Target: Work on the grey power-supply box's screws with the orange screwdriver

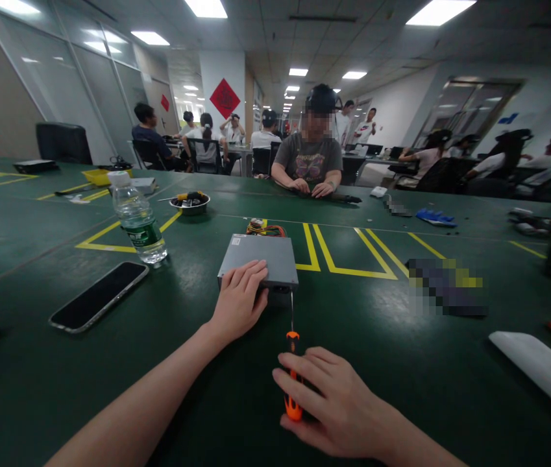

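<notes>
A grey metal box (265, 256) with coloured wires (265, 227) at its far end lies on the green table (382, 337). My left hand (239, 299) rests on the box's near left corner, fingers laid flat and together. My right hand (333, 402) is wrapped round the orange and black handle of a screwdriver (293, 363). The thin shaft points away from me, and its tip meets the near face of the box at the right.
A black phone (98, 295) and a water bottle (137, 217) are at the left. Behind the box sits a small bowl of parts (190, 203). A white object (540, 371) lies at the right. A person works across the table (311, 155); others sit further back.
</notes>
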The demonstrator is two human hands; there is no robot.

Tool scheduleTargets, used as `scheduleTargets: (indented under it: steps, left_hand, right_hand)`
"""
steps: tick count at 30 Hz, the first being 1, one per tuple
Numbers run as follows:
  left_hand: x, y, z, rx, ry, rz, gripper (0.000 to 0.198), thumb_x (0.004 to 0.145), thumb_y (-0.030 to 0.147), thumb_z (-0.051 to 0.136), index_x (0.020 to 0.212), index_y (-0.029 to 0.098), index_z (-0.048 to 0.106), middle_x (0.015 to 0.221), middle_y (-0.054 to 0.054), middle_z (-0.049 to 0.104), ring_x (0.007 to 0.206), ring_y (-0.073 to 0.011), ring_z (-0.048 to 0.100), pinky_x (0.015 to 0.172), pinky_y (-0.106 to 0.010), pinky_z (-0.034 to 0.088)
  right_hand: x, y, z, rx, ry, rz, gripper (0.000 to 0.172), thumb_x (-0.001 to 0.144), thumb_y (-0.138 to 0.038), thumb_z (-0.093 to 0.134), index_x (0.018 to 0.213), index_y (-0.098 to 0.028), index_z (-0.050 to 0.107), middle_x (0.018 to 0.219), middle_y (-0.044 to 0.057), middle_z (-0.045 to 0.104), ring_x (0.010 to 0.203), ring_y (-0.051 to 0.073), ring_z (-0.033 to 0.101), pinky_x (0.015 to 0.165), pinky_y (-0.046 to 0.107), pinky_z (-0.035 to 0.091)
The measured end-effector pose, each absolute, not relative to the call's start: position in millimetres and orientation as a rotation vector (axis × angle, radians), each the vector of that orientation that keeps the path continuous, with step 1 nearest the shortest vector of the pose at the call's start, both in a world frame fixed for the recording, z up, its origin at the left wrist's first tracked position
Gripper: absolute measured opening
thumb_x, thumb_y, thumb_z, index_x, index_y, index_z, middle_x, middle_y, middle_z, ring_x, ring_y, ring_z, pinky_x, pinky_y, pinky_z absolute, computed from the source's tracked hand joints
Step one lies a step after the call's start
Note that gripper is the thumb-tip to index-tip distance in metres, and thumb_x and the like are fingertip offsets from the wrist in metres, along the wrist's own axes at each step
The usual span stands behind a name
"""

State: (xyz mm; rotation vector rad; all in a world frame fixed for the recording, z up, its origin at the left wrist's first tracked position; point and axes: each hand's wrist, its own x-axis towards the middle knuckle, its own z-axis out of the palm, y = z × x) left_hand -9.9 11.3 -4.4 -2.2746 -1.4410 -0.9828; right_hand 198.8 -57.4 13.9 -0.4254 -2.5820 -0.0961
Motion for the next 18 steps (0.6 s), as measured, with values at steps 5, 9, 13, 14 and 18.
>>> scheduleTargets:
  steps: [5, 9, 13, 14, 18]
  left_hand:
    - [-10, 11, -4, -2.276, -1.443, -0.980, 0.029, 0.085, 0.022, 0.044, 0.114, 0.019, 0.046, 0.129, -0.006, 0.051, 0.119, -0.0219, 0.043, 0.096, -0.041, 0.030]
    - [-10, 11, -4, -2.275, -1.445, -0.977, 0.029, 0.085, 0.022, 0.044, 0.114, 0.020, 0.046, 0.129, -0.007, 0.051, 0.119, -0.0219, 0.043, 0.095, -0.041, 0.030]
    - [-9, 12, -5, -2.277, -1.446, -0.982, 0.030, 0.084, 0.021, 0.045, 0.114, 0.020, 0.046, 0.128, -0.007, 0.051, 0.119, -0.0222, 0.043, 0.096, -0.042, 0.030]
    - [-9, 11, -5, -2.279, -1.447, -0.982, 0.030, 0.084, 0.021, 0.045, 0.114, 0.020, 0.046, 0.128, -0.007, 0.051, 0.119, -0.0222, 0.043, 0.096, -0.042, 0.030]
    - [-9, 11, -4, -2.281, -1.444, -0.988, 0.031, 0.084, 0.020, 0.045, 0.115, 0.020, 0.046, 0.128, -0.007, 0.051, 0.119, -0.0227, 0.043, 0.095, -0.042, 0.031]
  right_hand:
    - [198, -56, 9, -0.395, -2.543, -0.173, 0.032, 0.084, -0.038, 0.054, 0.100, -0.010, 0.056, 0.101, 0.013, 0.065, 0.065, 0.016, 0.060, 0.058, 0.031, 0.046]
    - [200, -56, 0, -0.415, -2.497, -0.127, 0.028, 0.082, -0.038, 0.057, 0.092, -0.011, 0.056, 0.099, 0.014, 0.065, 0.071, 0.017, 0.061, 0.063, 0.030, 0.048]
    - [201, -59, 4, -0.468, -2.546, -0.072, 0.038, 0.084, -0.040, 0.052, 0.106, -0.010, 0.053, 0.105, 0.015, 0.063, 0.084, 0.019, 0.062, 0.072, 0.031, 0.049]
    - [200, -59, 6, -0.473, -2.561, -0.078, 0.037, 0.084, -0.038, 0.051, 0.108, -0.011, 0.053, 0.105, 0.015, 0.063, 0.084, 0.019, 0.062, 0.072, 0.031, 0.049]
    - [198, -59, 11, -0.425, -2.547, -0.148, 0.028, 0.085, -0.034, 0.050, 0.102, -0.013, 0.056, 0.100, 0.014, 0.064, 0.071, 0.018, 0.062, 0.064, 0.032, 0.049]
